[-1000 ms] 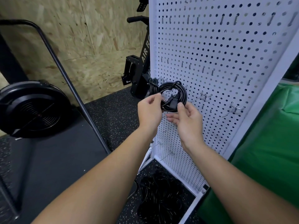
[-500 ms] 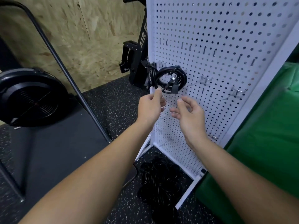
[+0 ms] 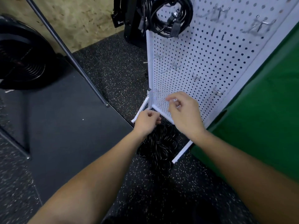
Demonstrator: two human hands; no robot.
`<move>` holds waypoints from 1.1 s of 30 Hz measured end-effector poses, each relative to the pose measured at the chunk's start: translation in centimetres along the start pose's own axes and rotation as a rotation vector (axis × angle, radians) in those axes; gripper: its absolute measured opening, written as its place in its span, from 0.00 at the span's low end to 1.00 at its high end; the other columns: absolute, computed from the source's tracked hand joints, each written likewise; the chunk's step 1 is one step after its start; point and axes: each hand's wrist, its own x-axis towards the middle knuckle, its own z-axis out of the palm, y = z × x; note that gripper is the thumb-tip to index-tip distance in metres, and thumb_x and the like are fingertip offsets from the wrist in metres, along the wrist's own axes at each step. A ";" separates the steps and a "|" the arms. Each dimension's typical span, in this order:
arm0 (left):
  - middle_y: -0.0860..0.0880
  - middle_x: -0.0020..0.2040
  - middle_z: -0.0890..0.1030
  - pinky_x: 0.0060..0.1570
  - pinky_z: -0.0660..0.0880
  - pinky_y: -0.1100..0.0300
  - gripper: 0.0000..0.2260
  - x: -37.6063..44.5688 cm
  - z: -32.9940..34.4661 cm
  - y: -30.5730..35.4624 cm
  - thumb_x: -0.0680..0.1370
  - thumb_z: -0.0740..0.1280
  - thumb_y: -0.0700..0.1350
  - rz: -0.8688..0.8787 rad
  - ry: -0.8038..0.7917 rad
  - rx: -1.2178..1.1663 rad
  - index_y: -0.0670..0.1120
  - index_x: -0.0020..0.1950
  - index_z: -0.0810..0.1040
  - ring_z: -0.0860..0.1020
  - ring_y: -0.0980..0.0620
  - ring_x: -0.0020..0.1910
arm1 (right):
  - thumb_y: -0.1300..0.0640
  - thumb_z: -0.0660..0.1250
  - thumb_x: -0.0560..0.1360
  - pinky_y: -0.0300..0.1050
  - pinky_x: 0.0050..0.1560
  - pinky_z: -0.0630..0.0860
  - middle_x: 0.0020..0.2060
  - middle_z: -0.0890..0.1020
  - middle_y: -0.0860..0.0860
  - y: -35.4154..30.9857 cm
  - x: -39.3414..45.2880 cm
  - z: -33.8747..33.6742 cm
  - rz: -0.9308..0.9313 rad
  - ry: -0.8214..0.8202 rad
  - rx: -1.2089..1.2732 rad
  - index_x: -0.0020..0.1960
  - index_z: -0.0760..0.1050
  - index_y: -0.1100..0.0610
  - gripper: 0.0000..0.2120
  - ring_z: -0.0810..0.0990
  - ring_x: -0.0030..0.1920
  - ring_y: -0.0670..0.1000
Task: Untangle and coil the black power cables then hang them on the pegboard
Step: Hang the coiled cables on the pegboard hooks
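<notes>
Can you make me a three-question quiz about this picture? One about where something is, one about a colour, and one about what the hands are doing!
1. Where is the coiled cable?
A. hanging on the pegboard
B. on the green cloth
C. in a hand

2. What colour is the cloth beside the pegboard?
A. red
B. green
C. yellow

3. What does the left hand hold?
A. a coiled cable
B. a hook
C. nothing

Answers:
1. A, the coil hangs high on the white board.
2. B, the cloth on the right is plainly green.
3. C, both it and the right hand hold nothing, loosely curled above the tangled pile on the floor.
</notes>
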 end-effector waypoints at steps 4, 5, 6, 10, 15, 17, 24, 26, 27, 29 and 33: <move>0.51 0.42 0.89 0.49 0.81 0.55 0.08 0.4 0.6 -3.5 0.80 0.72 0.48 -0.008 0.033 0.212 0.46 0.45 0.88 0.86 0.51 0.42 | 0.57 0.70 0.85 0.38 0.45 0.80 0.46 0.86 0.40 4.2 -1.9 2.7 0.173 -0.209 -0.117 0.56 0.86 0.49 0.07 0.84 0.44 0.41; 0.54 0.43 0.88 0.49 0.80 0.56 0.07 0.1 0.6 -4.2 0.80 0.73 0.49 -0.024 0.051 0.274 0.48 0.46 0.88 0.86 0.52 0.44 | 0.57 0.71 0.85 0.36 0.48 0.79 0.48 0.87 0.40 5.8 -2.4 3.6 0.233 -0.237 -0.140 0.56 0.86 0.49 0.06 0.85 0.48 0.41; 0.56 0.46 0.88 0.50 0.78 0.58 0.05 -0.1 0.7 -4.9 0.80 0.74 0.49 -0.046 0.070 0.308 0.50 0.49 0.88 0.85 0.54 0.47 | 0.56 0.71 0.84 0.32 0.49 0.77 0.50 0.87 0.41 7.2 -3.0 4.3 0.295 -0.258 -0.159 0.58 0.86 0.50 0.06 0.85 0.51 0.42; 0.50 0.62 0.85 0.62 0.76 0.57 0.20 -0.8 1.3 -7.7 0.81 0.75 0.53 -0.140 0.131 0.405 0.46 0.71 0.81 0.83 0.49 0.60 | 0.50 0.74 0.84 0.46 0.67 0.80 0.66 0.85 0.52 12.1 -5.0 7.0 0.548 -0.389 -0.150 0.75 0.78 0.56 0.22 0.84 0.65 0.52; 0.57 0.43 0.79 0.48 0.77 0.56 0.10 -1.5 2.7 -9.7 0.84 0.73 0.52 -0.249 0.056 0.320 0.53 0.46 0.76 0.80 0.53 0.44 | 0.44 0.70 0.86 0.56 0.77 0.74 0.78 0.75 0.56 13.7 -5.9 9.1 0.732 -0.532 -0.039 0.87 0.62 0.59 0.37 0.76 0.76 0.58; 0.55 0.43 0.82 0.54 0.82 0.51 0.11 -1.3 3.2 -10.1 0.82 0.75 0.51 -0.282 0.044 0.253 0.56 0.43 0.75 0.83 0.50 0.45 | 0.45 0.68 0.87 0.56 0.77 0.74 0.78 0.75 0.56 13.9 -6.0 9.7 0.754 -0.523 -0.008 0.87 0.62 0.58 0.34 0.76 0.76 0.57; 0.49 0.55 0.87 0.50 0.87 0.51 0.31 -2.0 2.4 -8.4 0.71 0.80 0.43 -0.274 -0.015 0.017 0.52 0.72 0.75 0.88 0.49 0.49 | 0.57 0.67 0.87 0.49 0.68 0.79 0.68 0.84 0.53 12.5 -5.8 9.5 0.707 -0.392 -0.061 0.78 0.75 0.56 0.20 0.83 0.65 0.54; 0.49 0.55 0.88 0.52 0.87 0.48 0.32 -2.6 1.8 -7.6 0.69 0.79 0.41 -0.227 -0.016 -0.008 0.52 0.71 0.74 0.88 0.48 0.50 | 0.56 0.68 0.86 0.48 0.65 0.79 0.63 0.86 0.50 11.2 -6.0 8.8 0.668 -0.316 -0.054 0.72 0.80 0.54 0.16 0.84 0.61 0.51; 0.49 0.56 0.88 0.52 0.87 0.47 0.34 -2.7 1.7 -7.4 0.68 0.80 0.41 -0.212 -0.027 -0.036 0.52 0.72 0.73 0.89 0.48 0.51 | 0.55 0.70 0.85 0.48 0.64 0.80 0.60 0.87 0.49 10.7 -6.0 8.5 0.649 -0.272 -0.046 0.69 0.81 0.53 0.13 0.85 0.58 0.49; 0.47 0.56 0.89 0.48 0.86 0.49 0.30 -3.6 1.2 -5.8 0.71 0.80 0.40 -0.159 -0.056 -0.130 0.50 0.71 0.76 0.89 0.46 0.51 | 0.51 0.72 0.84 0.51 0.63 0.82 0.55 0.87 0.44 9.2 -5.9 7.4 0.610 -0.181 0.013 0.64 0.79 0.49 0.10 0.85 0.54 0.46; 0.43 0.58 0.89 0.61 0.84 0.40 0.18 -4.9 0.2 -2.4 0.78 0.79 0.52 -0.048 -0.128 -0.288 0.47 0.65 0.84 0.88 0.40 0.58 | 0.41 0.73 0.83 0.38 0.50 0.76 0.48 0.86 0.41 4.6 -4.6 4.8 0.546 -0.064 0.106 0.68 0.73 0.48 0.20 0.83 0.49 0.39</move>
